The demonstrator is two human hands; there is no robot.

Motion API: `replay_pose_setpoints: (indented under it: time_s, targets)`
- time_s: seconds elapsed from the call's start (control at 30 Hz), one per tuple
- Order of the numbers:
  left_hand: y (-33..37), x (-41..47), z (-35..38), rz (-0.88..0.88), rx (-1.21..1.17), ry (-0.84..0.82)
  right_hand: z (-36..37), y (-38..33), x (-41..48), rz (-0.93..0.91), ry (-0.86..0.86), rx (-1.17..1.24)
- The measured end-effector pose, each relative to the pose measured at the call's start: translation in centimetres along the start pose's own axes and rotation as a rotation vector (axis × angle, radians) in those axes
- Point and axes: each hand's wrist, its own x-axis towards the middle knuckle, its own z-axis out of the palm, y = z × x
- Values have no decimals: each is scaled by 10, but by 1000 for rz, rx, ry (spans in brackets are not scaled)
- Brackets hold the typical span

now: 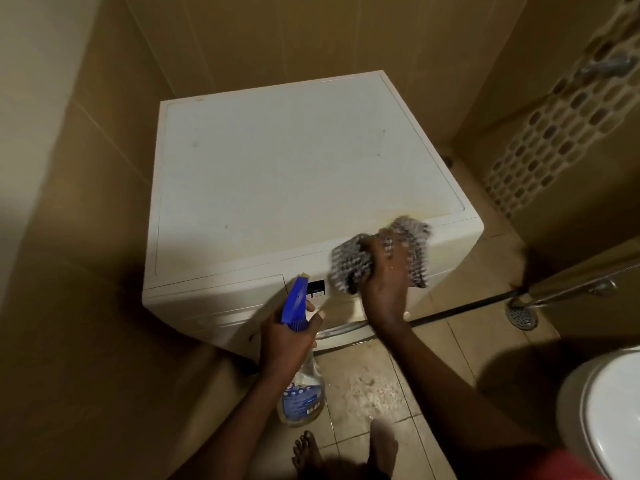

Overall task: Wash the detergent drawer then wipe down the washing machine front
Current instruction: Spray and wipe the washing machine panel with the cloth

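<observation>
while the washer fills mid frame, right hand curled round a grey cloth on the right of its front panel, left hand gripping a spray bottle just left of that, toilet at lower right

The washer is white, its top faintly smudged with yellowish stains, and its small display is black. The cloth is grey and white, its pattern too blurred to read. The bottle is clear with a blue label and a blue spray head. Wall and floor are tan tile. A mosaic band has dark grey ovals set in white. The toilet is white, the sleeve red, the drain silver.
</observation>
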Motion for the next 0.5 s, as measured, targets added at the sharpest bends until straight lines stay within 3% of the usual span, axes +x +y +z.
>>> replay_pose_setpoints:
  time_s: [0.13, 0.23, 0.4, 0.5]
  targets:
    - [-3, -2, -7, -83, -5, 12, 23, -37, -13, -184, -143, 41]
    - [-1, -5, -18, -37, -28, 9, 18, -28, -5, -273, -168, -9]
    - [-10, -6, -47, -6, 18, 74, 4, -10, 15, -29, 70, -9]
    - [-21, -7, -61, -28, 17, 117, 19, -29, 9, -41, 121, 19]
